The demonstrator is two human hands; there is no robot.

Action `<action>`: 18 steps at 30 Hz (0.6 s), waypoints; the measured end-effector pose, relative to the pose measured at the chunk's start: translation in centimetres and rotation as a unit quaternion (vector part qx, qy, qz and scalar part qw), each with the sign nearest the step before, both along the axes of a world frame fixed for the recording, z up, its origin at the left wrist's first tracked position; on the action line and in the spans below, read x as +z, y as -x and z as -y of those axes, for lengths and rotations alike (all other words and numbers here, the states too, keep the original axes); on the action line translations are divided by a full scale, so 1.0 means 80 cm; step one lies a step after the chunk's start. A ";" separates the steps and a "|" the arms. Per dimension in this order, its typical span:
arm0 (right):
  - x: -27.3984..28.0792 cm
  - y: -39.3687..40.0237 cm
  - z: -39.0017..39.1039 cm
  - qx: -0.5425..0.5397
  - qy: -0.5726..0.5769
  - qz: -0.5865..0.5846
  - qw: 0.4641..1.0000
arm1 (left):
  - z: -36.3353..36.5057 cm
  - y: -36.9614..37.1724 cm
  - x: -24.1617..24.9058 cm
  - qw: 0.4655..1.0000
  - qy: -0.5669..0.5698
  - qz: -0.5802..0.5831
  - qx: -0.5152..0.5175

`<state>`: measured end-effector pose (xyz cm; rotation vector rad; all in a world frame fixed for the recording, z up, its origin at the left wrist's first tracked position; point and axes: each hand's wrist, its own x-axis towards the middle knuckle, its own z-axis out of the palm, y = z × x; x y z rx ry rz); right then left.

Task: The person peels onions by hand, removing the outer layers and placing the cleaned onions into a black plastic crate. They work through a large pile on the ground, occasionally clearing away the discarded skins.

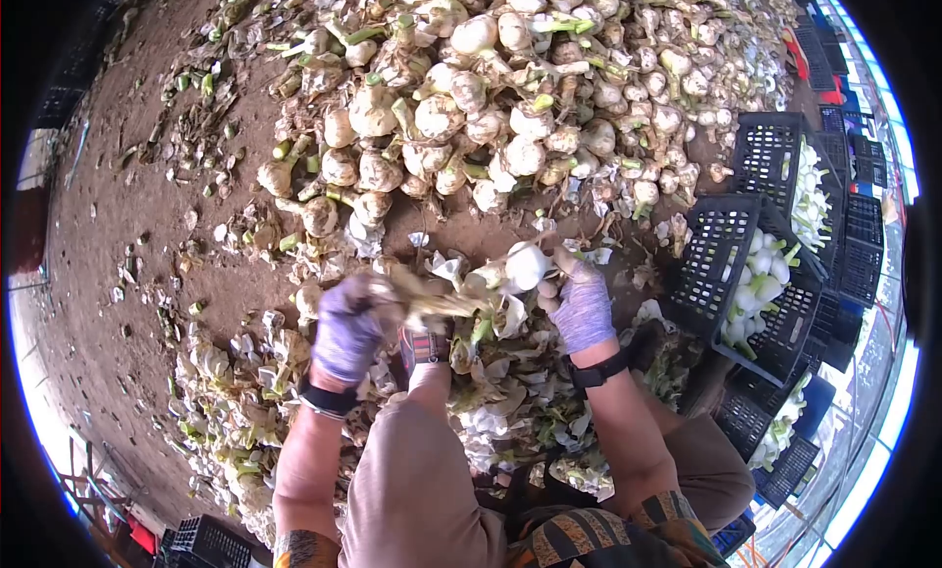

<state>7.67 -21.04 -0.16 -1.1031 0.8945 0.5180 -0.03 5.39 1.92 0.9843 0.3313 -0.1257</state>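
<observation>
My right hand (pixel 583 303), in a purple-grey glove with a black band at the wrist, is closed on a peeled, bright white garlic bulb (pixel 528 266). Strips of dry garlic skin (pixel 437 299) stretch from near the bulb to my left hand (pixel 348 325), which is gloved the same way and smeared by motion. Its fingers look closed around the dry skin. Beneath both hands lies a litter of peeled skins (pixel 505 372), around my shoe (pixel 424 346).
A large heap of unpeeled bulbs (pixel 437 117) with cut stems covers the soil ahead. At my right, black plastic crates (pixel 721 249) hold peeled white bulbs (pixel 760 274). More crates (pixel 863 220) line the far right. Stem scraps (pixel 196 82) lie scattered at left.
</observation>
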 end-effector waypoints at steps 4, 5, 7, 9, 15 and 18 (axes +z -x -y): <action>-0.006 0.001 0.004 -0.022 -0.075 0.013 0.997 | -0.052 0.026 -0.028 0.958 -0.223 -0.172 -0.060; -0.003 0.000 0.000 -0.026 -0.074 0.003 0.997 | -0.049 0.031 -0.036 0.845 -0.503 -0.094 -0.157; 0.003 0.000 -0.009 -0.028 -0.066 -0.011 0.997 | -0.027 0.026 -0.026 0.577 -0.779 -0.040 -0.241; 0.004 0.004 -0.010 0.005 -0.061 0.015 0.998 | -0.003 0.015 -0.013 0.666 -0.716 -0.054 -0.201; 0.050 0.024 -0.057 0.287 -0.021 0.128 0.949 | 0.058 -0.022 -0.010 0.981 0.139 -0.133 -0.024; 0.047 0.029 -0.063 0.225 -0.023 0.120 0.967 | 0.036 -0.036 -0.055 0.983 0.023 -0.161 0.086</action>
